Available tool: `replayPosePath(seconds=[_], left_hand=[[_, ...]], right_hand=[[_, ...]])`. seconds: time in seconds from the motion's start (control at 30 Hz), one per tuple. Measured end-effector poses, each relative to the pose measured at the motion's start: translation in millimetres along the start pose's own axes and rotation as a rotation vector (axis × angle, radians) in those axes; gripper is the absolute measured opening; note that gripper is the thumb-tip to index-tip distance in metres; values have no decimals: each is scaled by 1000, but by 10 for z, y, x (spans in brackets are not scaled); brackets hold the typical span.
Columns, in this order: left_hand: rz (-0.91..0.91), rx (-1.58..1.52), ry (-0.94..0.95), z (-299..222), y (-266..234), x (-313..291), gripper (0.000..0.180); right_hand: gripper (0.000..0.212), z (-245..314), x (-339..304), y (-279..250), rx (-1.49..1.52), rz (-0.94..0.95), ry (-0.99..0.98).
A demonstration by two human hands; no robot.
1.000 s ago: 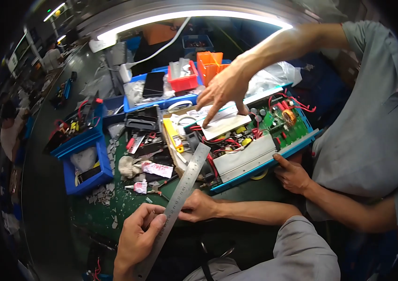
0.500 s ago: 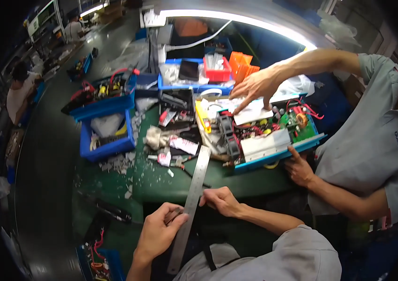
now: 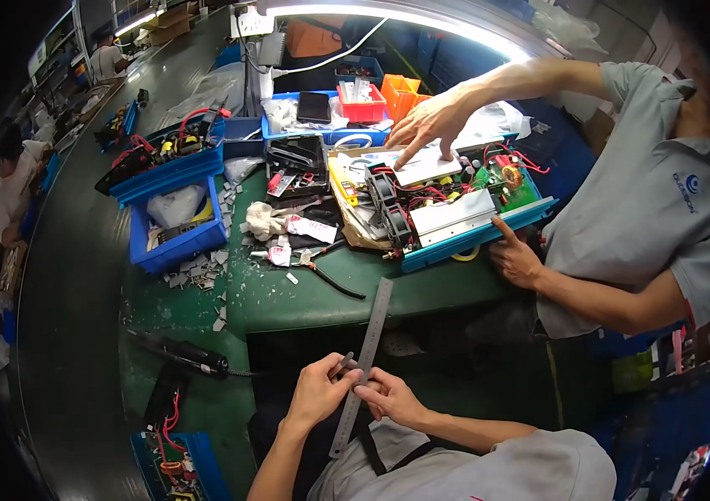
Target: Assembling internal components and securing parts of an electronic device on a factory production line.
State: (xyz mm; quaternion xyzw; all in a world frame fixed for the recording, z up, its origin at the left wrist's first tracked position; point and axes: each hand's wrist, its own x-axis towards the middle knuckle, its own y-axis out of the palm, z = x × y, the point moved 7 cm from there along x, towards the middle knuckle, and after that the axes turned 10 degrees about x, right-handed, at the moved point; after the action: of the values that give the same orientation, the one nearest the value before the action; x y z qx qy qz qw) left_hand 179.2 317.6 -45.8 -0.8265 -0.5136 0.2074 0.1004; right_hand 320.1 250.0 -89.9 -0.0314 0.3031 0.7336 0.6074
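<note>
One metal ruler [image 3: 376, 319] slants in front of the green tabletop [image 3: 296, 309], its upper end by the edge; the left hand [image 3: 316, 391] pinches it, and the right hand [image 3: 396, 401], fingers drawn narrow, touches its middle, though I cannot tell whether it grips. Pliers [image 3: 306, 259] lie on the tabletop near an open blue device [image 3: 455, 219], beside a co-worker [image 3: 639, 192].

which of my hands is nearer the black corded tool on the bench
Left. Your left hand is to the right of the black corded tool, beside the metal ruler; your right hand is farther right, across the ruler.
</note>
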Motion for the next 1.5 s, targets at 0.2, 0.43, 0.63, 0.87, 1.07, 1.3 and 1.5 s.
replayPosePath(seconds=[0.2, 0.43, 0.63, 0.87, 1.07, 1.3, 1.5], left_hand=[[91, -155, -27, 380, 80, -49, 24], [100, -280, 6, 627, 92, -96, 23], [221, -433, 48, 287, 168, -248, 19], [103, -539, -111, 437, 78, -229, 29], [-48, -511, -174, 601, -67, -166, 28], [8, -474, -187, 619, 36, -188, 20], [-9, -444, -190, 609, 7, -173, 21]], right_hand=[[24, -340, -221, 141, -62, -48, 54], [21, -519, -384, 270, -83, -109, 156], [24, -453, -411, 353, -45, -153, -136], [26, 15, -414, 173, -63, -251, -254], [26, 915, -182, -340, -23, -394, -437], [25, 1369, 217, -564, 27, -535, -660], [25, 1502, 418, -504, 33, -564, -752]])
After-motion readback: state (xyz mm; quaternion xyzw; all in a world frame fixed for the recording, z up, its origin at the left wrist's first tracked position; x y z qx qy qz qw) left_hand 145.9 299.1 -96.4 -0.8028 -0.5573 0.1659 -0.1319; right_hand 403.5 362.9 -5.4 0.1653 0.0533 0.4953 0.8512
